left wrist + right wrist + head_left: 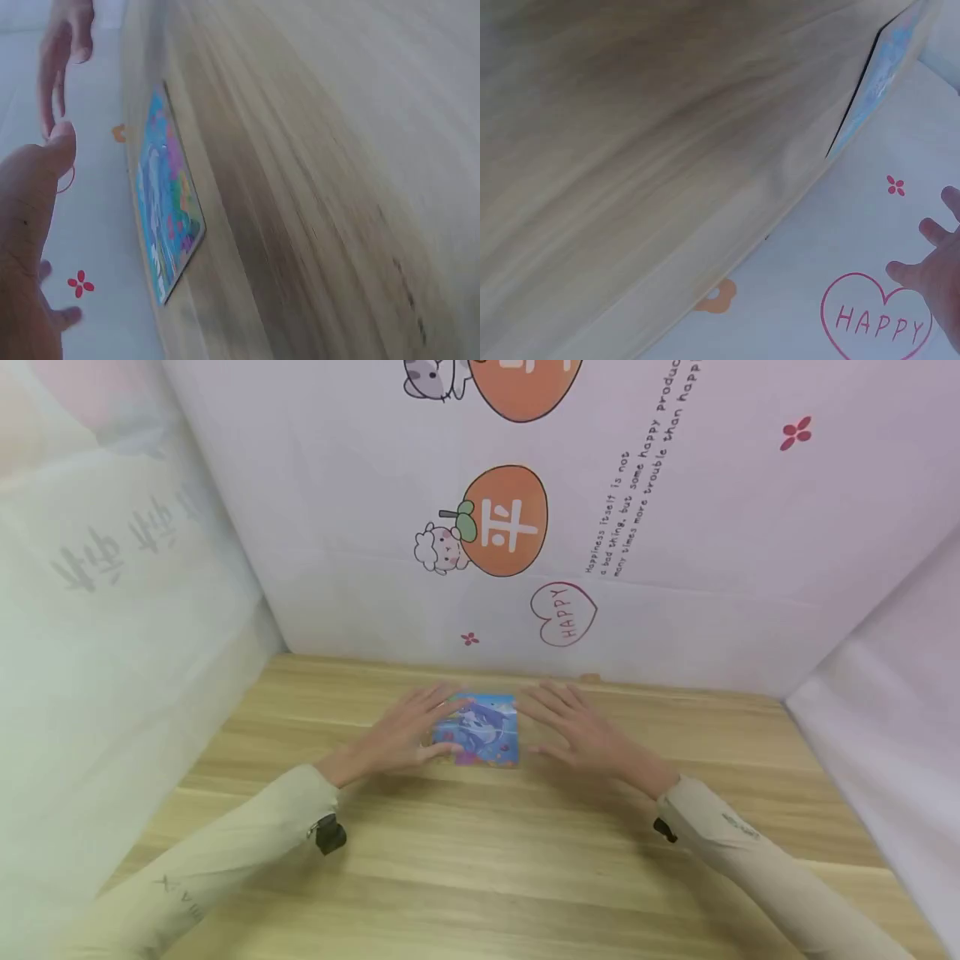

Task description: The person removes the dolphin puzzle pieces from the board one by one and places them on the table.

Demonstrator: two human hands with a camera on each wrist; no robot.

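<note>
The card (489, 735), blue with a dolphin-like picture, lies flat on the wooden table (480, 860), near its back edge and between the two hands; the left hand (401, 732) is raised over the card's left side, its fingers spread and holding nothing; in the head view its fingertips overlap the card, while the left wrist view shows them apart from it; the right hand (581, 732) is raised just beside the card's right edge, its fingers likewise spread, its grasp unfilled.

Both sleeves (225, 852) are pale, with a black device (330, 833) under the left cuff and a dark piece (664, 829) under the right; behind the table stands a white cloth (337, 527), printed with orange fruits (517, 522), a sheep (441, 550), lines of text (637, 485) and a heart (564, 614) reading HAPPY.
</note>
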